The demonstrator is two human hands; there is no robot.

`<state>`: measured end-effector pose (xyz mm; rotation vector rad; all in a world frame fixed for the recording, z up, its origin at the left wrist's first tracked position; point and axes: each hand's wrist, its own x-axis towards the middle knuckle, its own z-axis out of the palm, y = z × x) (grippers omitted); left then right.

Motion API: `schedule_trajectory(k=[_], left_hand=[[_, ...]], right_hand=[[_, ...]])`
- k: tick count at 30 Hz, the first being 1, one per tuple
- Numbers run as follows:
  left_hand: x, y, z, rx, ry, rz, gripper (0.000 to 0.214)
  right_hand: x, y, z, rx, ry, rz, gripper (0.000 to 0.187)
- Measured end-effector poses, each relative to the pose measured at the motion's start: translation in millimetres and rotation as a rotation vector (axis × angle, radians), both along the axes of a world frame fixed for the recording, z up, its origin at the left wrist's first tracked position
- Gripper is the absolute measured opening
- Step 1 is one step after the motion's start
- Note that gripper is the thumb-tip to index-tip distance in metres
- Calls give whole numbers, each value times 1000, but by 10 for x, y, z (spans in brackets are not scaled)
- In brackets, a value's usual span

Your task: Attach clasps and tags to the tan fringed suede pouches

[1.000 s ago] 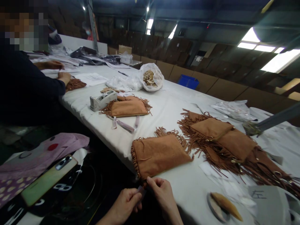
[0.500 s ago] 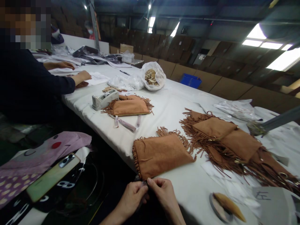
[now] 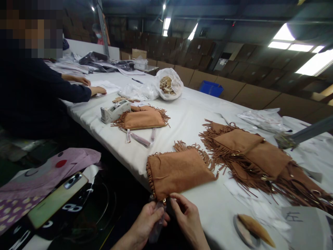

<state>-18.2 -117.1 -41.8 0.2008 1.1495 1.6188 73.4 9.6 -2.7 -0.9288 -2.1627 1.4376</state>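
Left hand point(image 3: 151, 217) is clamping on a plastic-wrapped strip point(image 3: 156, 231), thumb over fingers. Right hand point(image 3: 186, 208) is curling, thumb and forefinger nearly meeting, just beside the small gold clip point(image 3: 164, 200); can't tell from here whether it's pinching anything. Near pouch point(image 3: 179, 173) is lying flat at the table point(image 3: 189, 118) edge, lower-left corner pointing at the hands, fringe point(image 3: 187, 147) running mostly along the far side.

Handling, my guess: pouch is looking light, soft and floppy, suede-like, so not slippery; the plastic on the strip is probably sliding more. Best hold: the clip corner or the plain body. Fringe is looking easy to snag, so keep off it. Nothing is looking fragile.

Count: one near pouch; at least one far pouch point(image 3: 144, 119), sitting beside one tape dispenser point(image 3: 116, 111); pile of pouches point(image 3: 249, 152) on the right is showing two on top, lower ones overlapping too much to count. Also one phone point(image 3: 58, 199), one blue bin point(image 3: 211, 88), one pen point(image 3: 137, 81). Co-worker's two hands point(image 3: 98, 91) are working over white sheets point(image 3: 110, 84).
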Motion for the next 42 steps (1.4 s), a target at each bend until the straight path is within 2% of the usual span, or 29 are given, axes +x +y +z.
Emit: schedule_trajectory(k=[4, 9, 16, 20, 24, 26, 29, 31, 34, 38, 42], left_hand=[[57, 0, -46, 16, -43, 47, 47], [65, 55, -16, 53, -138, 169, 33], [90, 135, 105, 61, -440, 225, 21], [88, 181, 116, 54, -482, 202, 21], [79, 209, 63, 94, -530, 218, 10], [75, 225, 37, 47, -563, 288, 6], [64, 254, 41, -21, -565, 445, 20], [58, 275, 71, -23, -569, 493, 25], [68, 303, 112, 7, -576, 487, 25], [112, 318, 79, 40, -535, 483, 21], [130, 258, 7, 109, -451, 487, 19]], right_hand=[[5, -15, -71, 55, -15, 63, 21], [1, 22, -89, 43, -15, 21, 20], [-30, 34, -34, -1, 10, 4, 20], [-22, 33, -32, -27, -9, 24, 21], [-5, 37, -37, 29, -48, 40, 22], [-5, 36, -36, 53, -65, 43, 23], [-13, 33, -18, 80, -85, 30, 25], [-15, 26, 2, 79, -78, 17, 27], [-5, -11, 16, 17, -65, 49, 33], [2, -115, -45, -168, -98, 155, 44], [-32, -183, -146, -280, -21, 142, 44]])
